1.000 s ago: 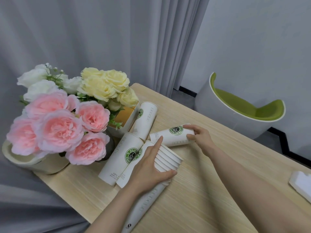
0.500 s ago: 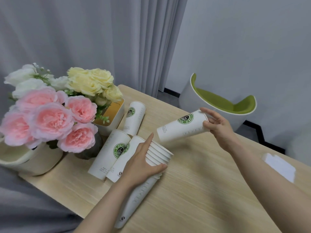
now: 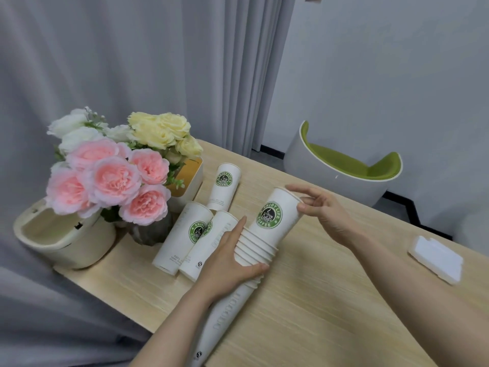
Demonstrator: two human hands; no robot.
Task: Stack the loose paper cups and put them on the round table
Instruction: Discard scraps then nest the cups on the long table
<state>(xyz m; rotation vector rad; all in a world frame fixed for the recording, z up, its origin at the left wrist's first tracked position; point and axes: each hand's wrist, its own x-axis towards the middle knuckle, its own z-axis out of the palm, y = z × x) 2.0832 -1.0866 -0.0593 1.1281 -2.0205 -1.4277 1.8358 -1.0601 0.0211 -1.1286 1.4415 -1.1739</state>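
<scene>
Now sliding loose paper cup (image 3: pixel 275 215) into nested cup stack (image 3: pixel 254 250), right hand (image 3: pixel 321 213) pinching its rim; left hand (image 3: pixel 232 263) gripping stack, steadying it for alignment.

Matt paper cups (image 3: pixel 223 185), wood-grain tabletop (image 3: pixel 330 300), cloth curtain (image 3: pixel 105 62), glossy plastic chair (image 3: pixel 312 165)

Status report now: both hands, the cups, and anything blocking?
Left hand grips cup stack lying on table. Right hand pinches cup, base entering stack mouth. Three loose cups lie beside the stack; nothing blocking.
</scene>
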